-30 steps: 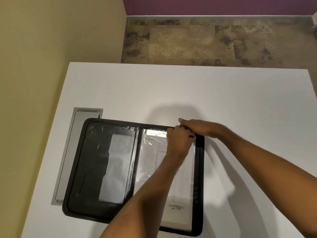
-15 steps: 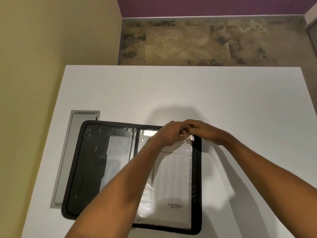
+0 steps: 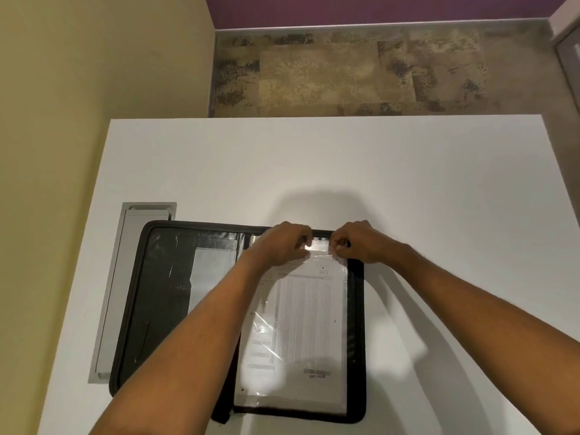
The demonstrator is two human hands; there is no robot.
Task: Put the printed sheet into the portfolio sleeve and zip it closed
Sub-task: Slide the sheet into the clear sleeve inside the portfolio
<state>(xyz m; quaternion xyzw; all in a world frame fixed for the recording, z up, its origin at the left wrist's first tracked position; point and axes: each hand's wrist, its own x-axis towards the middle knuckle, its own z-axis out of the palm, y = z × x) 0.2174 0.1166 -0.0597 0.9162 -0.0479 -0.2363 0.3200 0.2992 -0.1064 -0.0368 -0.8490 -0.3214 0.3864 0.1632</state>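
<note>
Portfolio [image 3: 163,296] lies opened flat on the white table [image 3: 314,164], black zip border all round, so both inner faces are reachable; its left edge overlaps a grey cable hatch [image 3: 125,277] sunk in the tabletop. On the portfolio's right half sits the clear sleeve [image 3: 340,340], and the printed sheet [image 3: 301,312] appears to be already inside it, its foot near the portfolio's near edge. At the portfolio's far edge the left hand [image 3: 282,243] and right hand [image 3: 357,243] are curled close together, each pinching the sleeve's top, probably to hold the mouth while the sheet seats or the top is smoothed; the zip is not yet run. Glare whitens the sleeve's lower part; the print is too fine to read; the left forearm covers the spine; no zip puller can be made out.
</note>
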